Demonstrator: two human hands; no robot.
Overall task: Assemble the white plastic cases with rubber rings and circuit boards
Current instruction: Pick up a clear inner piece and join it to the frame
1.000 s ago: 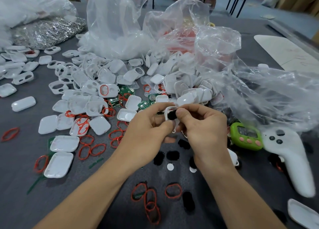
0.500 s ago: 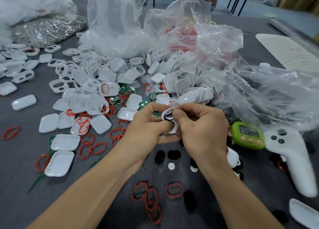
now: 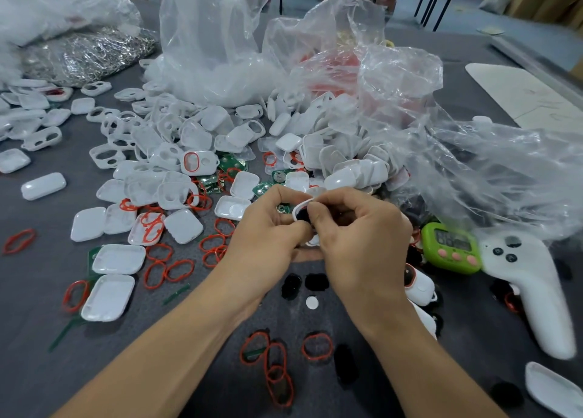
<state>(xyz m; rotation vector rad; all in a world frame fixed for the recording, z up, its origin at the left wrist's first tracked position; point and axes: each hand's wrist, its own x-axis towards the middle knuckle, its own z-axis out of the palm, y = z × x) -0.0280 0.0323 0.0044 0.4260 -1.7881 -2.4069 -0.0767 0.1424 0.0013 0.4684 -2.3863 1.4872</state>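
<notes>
Both hands meet above the table's middle around one white plastic case [image 3: 303, 208]. My left hand [image 3: 268, 231] grips it from the left with curled fingers. From the right, my right hand [image 3: 359, 244] pinches it, thumb and forefinger pressing a black piece into its opening. Most of the case is hidden by the fingers. A big heap of white case halves [image 3: 195, 140] lies behind the hands. Red rubber rings [image 3: 317, 346] are scattered on the grey table [image 3: 38, 323], and green circuit boards [image 3: 233, 163] lie among the cases.
Crumpled clear plastic bags [image 3: 410, 108] rise behind and to the right. A green timer [image 3: 451, 249] and a white controller [image 3: 533, 288] lie at the right. Black pads [image 3: 291, 286] and a white disc [image 3: 311, 302] sit under my wrists. A bag of metal rings [image 3: 85, 53] lies far left.
Both hands have kept hold of the case and turned it slightly. My right fingers have shifted over the black piece in its opening.
</notes>
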